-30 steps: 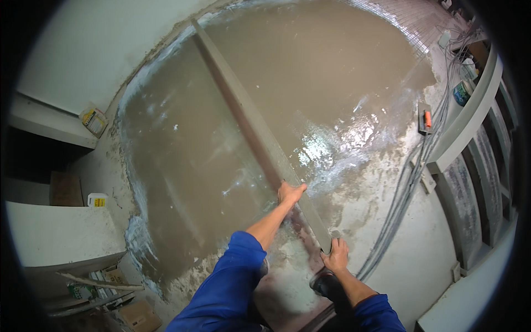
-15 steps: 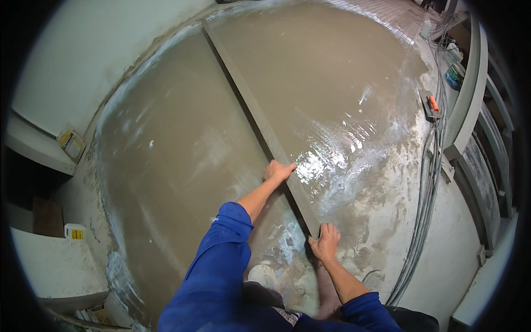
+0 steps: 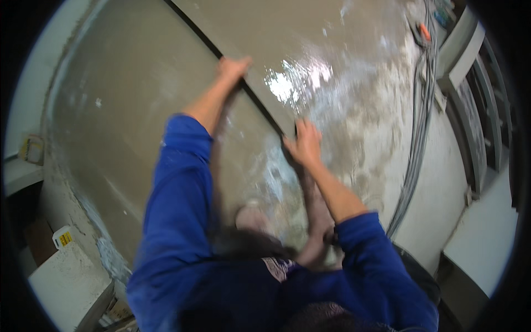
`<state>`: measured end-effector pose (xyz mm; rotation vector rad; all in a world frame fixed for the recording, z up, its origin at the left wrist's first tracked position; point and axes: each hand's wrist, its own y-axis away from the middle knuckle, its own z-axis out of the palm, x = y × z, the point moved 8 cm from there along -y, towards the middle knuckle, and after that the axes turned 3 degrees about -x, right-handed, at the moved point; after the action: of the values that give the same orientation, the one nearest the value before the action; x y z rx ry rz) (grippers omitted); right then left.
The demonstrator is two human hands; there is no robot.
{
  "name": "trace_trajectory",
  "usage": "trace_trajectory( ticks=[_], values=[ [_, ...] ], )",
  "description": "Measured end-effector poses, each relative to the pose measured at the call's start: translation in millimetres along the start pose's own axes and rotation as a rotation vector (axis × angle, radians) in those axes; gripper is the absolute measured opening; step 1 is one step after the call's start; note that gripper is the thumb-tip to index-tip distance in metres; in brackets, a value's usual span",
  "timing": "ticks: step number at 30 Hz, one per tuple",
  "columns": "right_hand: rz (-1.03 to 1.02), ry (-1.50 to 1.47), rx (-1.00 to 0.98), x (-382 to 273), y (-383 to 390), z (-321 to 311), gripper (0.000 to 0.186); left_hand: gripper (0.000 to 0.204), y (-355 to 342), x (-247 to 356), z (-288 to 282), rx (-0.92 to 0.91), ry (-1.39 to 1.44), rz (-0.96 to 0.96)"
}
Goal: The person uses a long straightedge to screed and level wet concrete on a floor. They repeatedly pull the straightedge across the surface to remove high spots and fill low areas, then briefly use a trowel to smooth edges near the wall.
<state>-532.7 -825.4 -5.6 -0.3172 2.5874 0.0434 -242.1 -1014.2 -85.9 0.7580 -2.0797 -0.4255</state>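
A long straight screed bar [image 3: 259,102] lies slantwise over wet grey-brown cement [image 3: 127,138], its far end running out of view at the top. Its dark side shows as a narrow strip, while its upper face blends with the floor colour. My left hand [image 3: 233,69] is closed over the bar further along, thumb reaching across to the right. At the near end my right hand [image 3: 305,143] grips the bar, thumb on the left side and fingers on the right. Both hands are slightly blurred. Below them, my bare foot [image 3: 254,218] rests on the whitish, smeared floor.
Grey cables [image 3: 416,144] run along the right, beside an orange-handled trowel [image 3: 423,33]. Pale frames [image 3: 470,105] stand beyond them. At left are a white jug with a yellow label [image 3: 62,237], a yellowish bag [image 3: 32,149] and a pale block [image 3: 72,282].
The whole view has shifted, so the floor, bar and hands sit higher and further left. Both hands keep their hold on the bar, and more of my body shows below.
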Motion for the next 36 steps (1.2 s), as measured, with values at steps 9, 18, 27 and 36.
trace_trajectory(
  ticks=[9, 18, 27, 36],
  values=[
    [0.014, -0.041, -0.059, 2, -46, 4, 0.047, 0.081, 0, 20, -37, 0.182, 0.049, -0.075],
    [0.052, -0.023, -0.123, 0, -61, 14, 0.046, 0.057, 3, 25, -48, 0.194, -0.095, -0.154],
    [0.026, -0.036, -0.143, -21, -90, 24, 0.044, 0.06, -25, 24, -71, 0.222, -0.092, -0.16],
    [-0.025, -0.074, -0.18, -45, -121, 46, 0.042, 0.059, -44, 25, -107, 0.289, -0.096, -0.162]
  ],
)
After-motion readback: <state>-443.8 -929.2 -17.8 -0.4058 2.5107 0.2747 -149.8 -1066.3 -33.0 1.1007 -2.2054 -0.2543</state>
